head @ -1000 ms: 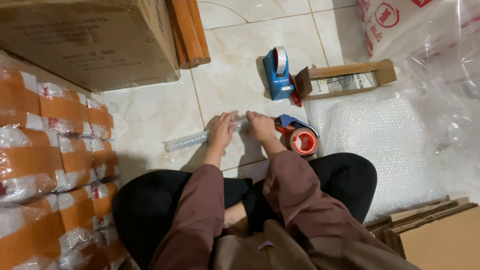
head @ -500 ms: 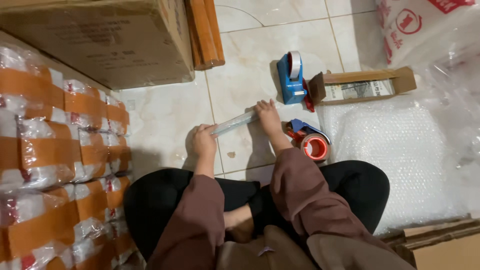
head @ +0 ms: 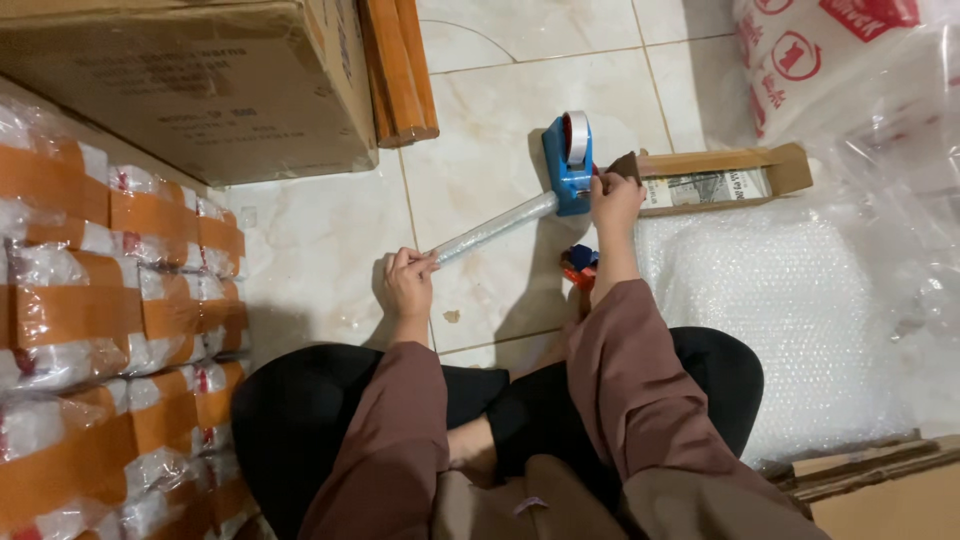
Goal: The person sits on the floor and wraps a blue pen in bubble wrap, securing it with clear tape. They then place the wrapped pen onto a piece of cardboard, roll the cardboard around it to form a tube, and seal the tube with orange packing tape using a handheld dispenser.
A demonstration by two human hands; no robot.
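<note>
Stacked bubble-wrapped parcels [head: 110, 300] banded with orange tape fill the left edge, below a large cardboard box [head: 200, 80]. On the tiled floor [head: 320, 250], the left hand [head: 408, 283] has its fingers closed around the near end of a clear bubble-wrapped tube [head: 493, 226], which slants up and right to the blue tape dispenser [head: 568, 165]. The right hand [head: 614, 200] grips the dispenser's handle side. Beside it lie an open cardboard tray [head: 715, 175] and a sheet of bubble wrap [head: 790, 320].
</note>
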